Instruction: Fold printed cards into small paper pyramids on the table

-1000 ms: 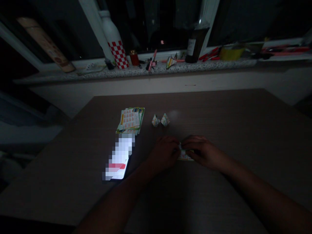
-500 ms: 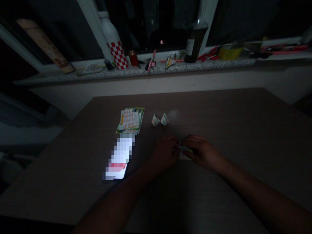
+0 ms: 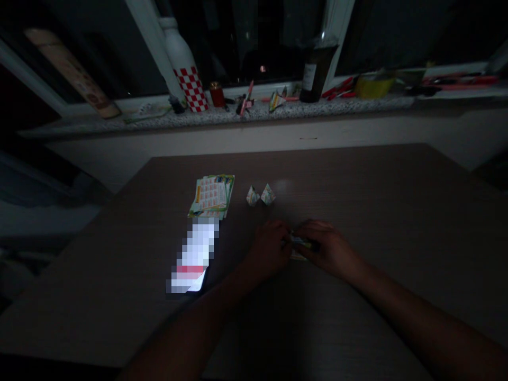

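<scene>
Both my hands meet over a small printed paper [image 3: 298, 255] on the table, and they cover most of it. My left hand [image 3: 270, 246] is closed on the paper's left side, fingers curled. From the right, my right hand [image 3: 329, 246] grips the same paper between thumb and fingers, with a raised or folded part of it showing at the thumb. Just beyond my hands stand two small folded paper shapes, a left one [image 3: 253, 196] and a right one [image 3: 268, 195], side by side. A stack of printed leaflets [image 3: 212, 196] lies farther left.
A phone [image 3: 194, 259] with a lit, pixelated screen lies left of my hands, below the leaflets. Behind the brown table [image 3: 377, 185], a stone windowsill [image 3: 159, 123] carries a red-checked white bottle [image 3: 188, 74], a small red jar [image 3: 216, 95], a dark packet [image 3: 313, 74] and pens.
My right thumb has shifted slightly, and less of the paper's right side shows. A fold of the paper now stands by the thumb. My left hand stays almost in place.
</scene>
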Tool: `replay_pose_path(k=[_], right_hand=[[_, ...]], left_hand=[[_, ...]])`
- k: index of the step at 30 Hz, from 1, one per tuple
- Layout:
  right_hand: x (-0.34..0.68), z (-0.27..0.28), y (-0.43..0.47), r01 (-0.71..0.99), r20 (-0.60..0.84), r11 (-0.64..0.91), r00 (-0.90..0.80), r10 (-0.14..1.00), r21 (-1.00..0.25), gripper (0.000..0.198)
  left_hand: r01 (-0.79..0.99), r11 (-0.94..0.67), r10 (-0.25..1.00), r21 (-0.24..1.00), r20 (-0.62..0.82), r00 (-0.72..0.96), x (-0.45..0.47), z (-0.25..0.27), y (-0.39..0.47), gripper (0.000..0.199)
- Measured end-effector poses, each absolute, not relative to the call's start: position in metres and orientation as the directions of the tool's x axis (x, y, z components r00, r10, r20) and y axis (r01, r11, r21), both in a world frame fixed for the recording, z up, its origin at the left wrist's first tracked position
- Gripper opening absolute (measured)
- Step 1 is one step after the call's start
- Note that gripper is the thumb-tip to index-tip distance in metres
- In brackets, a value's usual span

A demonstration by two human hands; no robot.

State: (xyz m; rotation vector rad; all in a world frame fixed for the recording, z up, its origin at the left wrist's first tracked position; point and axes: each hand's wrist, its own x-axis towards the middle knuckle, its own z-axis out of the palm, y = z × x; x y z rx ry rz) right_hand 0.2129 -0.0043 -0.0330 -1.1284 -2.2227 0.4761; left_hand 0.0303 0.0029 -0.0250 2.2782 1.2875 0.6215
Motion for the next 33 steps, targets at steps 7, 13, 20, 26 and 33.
replay_pose_path(k=[7, 13, 20, 26, 33], right_hand=[[0.2105, -0.0331, -0.0056, 0.632, 0.332, 0.554, -0.445, 0.832, -0.541, 0.017], [0.2101, -0.0323, -0.0055, 0.628, 0.336, 0.552, -0.439, 0.833, -0.548, 0.019], [0.2095, -0.0335, -0.0053, 0.630, 0.340, 0.553, -0.436, 0.833, -0.546, 0.020], [0.2100, -0.0325, -0.0053, 0.645, 0.321, 0.527, -0.418, 0.850, -0.553, 0.023], [0.2162, -0.0270, -0.0014, 0.572, 0.278, 0.538, -0.481, 0.831, -0.619, 0.029]], left_hand=[[0.687, -0.441, 0.882, 0.578, 0.137, 0.451, 0.0301, -0.0235, 0.0019, 0.008], [0.686, -0.432, 0.886, 0.585, 0.133, 0.444, 0.0292, -0.0248, 0.0032, 0.009], [0.658, -0.442, 0.878, 0.609, 0.144, 0.457, 0.0270, -0.0268, 0.0073, 0.008], [0.638, -0.437, 0.878, 0.634, 0.149, 0.455, 0.0267, -0.0289, 0.0092, 0.006], [0.631, -0.439, 0.877, 0.639, 0.151, 0.457, 0.0253, -0.0255, 0.0079, 0.010]])
